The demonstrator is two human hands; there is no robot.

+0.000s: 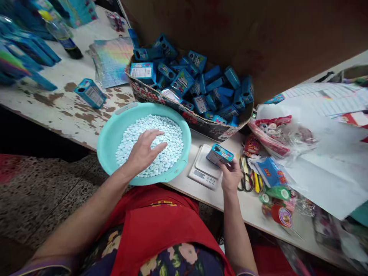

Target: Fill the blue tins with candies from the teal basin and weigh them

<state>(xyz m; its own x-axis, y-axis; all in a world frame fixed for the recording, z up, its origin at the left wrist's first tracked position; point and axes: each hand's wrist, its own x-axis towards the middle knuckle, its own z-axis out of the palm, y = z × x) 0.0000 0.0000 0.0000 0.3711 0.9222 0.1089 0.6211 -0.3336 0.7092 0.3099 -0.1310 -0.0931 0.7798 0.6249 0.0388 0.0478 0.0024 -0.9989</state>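
1. Over the teal basin [107, 132], the left hand [145, 151] hangs half open, fingers spread and gently curved, gripping nothing I can see; whether its fingertips touch the pale pellets [174, 142], I cannot tell.
2. At the white scale [203, 168], the right hand [231, 175] has thumb and fingers closed on one end of a small blue box [220, 154], held at the weighing plate.
3. Just beside that, scissors [245, 173] and a yellow cutter [256, 182] lie on the surface [182, 184].
4. Behind the basin, a carton [207, 128] is heaped with similar boxes [182, 81].
5. Farther off stands a yellow-capped bottle [61, 35].
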